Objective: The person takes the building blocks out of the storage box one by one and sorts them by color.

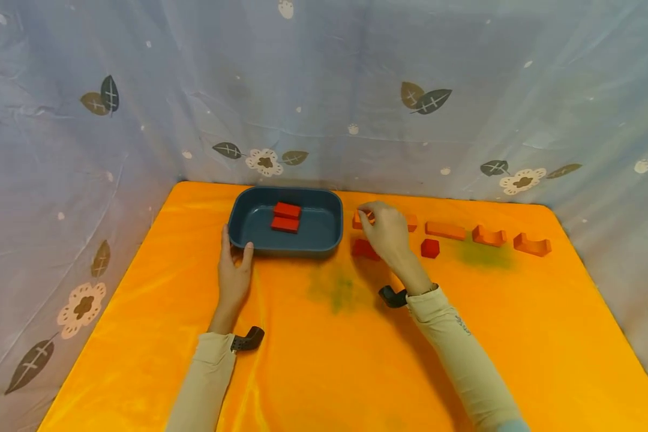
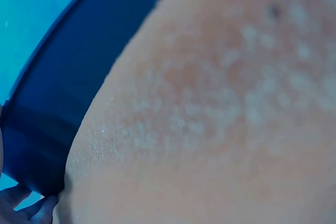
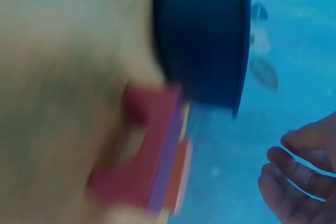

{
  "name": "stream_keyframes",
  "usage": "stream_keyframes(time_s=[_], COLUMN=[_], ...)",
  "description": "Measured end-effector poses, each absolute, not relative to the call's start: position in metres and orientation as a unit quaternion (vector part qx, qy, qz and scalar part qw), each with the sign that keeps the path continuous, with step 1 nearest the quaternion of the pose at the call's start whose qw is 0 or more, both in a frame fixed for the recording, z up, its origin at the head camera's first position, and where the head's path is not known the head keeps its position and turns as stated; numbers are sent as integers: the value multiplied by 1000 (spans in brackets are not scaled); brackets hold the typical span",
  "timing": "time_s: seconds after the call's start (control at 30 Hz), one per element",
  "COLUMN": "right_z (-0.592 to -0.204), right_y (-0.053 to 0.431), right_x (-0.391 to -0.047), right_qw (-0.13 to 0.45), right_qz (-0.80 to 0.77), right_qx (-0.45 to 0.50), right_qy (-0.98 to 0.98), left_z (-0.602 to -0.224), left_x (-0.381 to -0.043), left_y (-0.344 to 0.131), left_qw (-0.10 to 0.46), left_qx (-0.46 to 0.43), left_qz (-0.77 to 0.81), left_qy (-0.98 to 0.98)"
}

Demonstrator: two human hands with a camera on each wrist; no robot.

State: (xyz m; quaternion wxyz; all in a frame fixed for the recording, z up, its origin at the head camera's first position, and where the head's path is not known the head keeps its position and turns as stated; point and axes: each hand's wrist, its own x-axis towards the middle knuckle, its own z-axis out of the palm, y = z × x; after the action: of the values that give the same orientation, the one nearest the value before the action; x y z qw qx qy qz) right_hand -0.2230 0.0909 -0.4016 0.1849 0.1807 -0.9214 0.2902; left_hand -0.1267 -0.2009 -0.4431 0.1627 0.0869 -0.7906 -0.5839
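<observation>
A dark blue rectangular tub (image 1: 286, 250) stands at the back of the table, with two red blocks (image 1: 286, 216) on its floor. My left hand (image 1: 233, 285) holds the tub's near left corner, the thumb at the front wall and the fingers along the left side. My right hand (image 1: 387, 234) hovers right of the tub with loosely curled fingers and nothing between them, as the right wrist view shows. A red block (image 1: 365, 249) with a curved cutout lies below it. Behind the hand, an orange block (image 1: 358, 221) is partly hidden.
Right of my right hand are a small red block (image 1: 430, 248), a long orange block (image 1: 445, 230) and two orange notched blocks (image 1: 488, 236), in a rough row. A yellow cloth (image 1: 324, 360) covers the table. A patterned curtain (image 1: 324, 90) hangs behind and at both sides.
</observation>
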Motion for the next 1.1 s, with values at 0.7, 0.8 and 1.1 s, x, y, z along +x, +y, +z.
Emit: stream_keyframes(time_s=[0.7, 0.8, 1.1], right_z=[-415, -416, -427], right_y=[-23, -29, -43], right_x=[-261, -266, -275], right_qw=[17, 7, -25], right_qz=[302, 292, 237], right_qx=[202, 194, 175], right_qy=[-931, -937, -955], left_z=[-450, -464, -485], left_x=[-132, -138, -143], left_y=[-199, -207, -216], left_qw=[151, 160, 170], left_qx=[81, 80, 87], left_qz=[-584, -580, -579], left_qy=[-793, -794, -793])
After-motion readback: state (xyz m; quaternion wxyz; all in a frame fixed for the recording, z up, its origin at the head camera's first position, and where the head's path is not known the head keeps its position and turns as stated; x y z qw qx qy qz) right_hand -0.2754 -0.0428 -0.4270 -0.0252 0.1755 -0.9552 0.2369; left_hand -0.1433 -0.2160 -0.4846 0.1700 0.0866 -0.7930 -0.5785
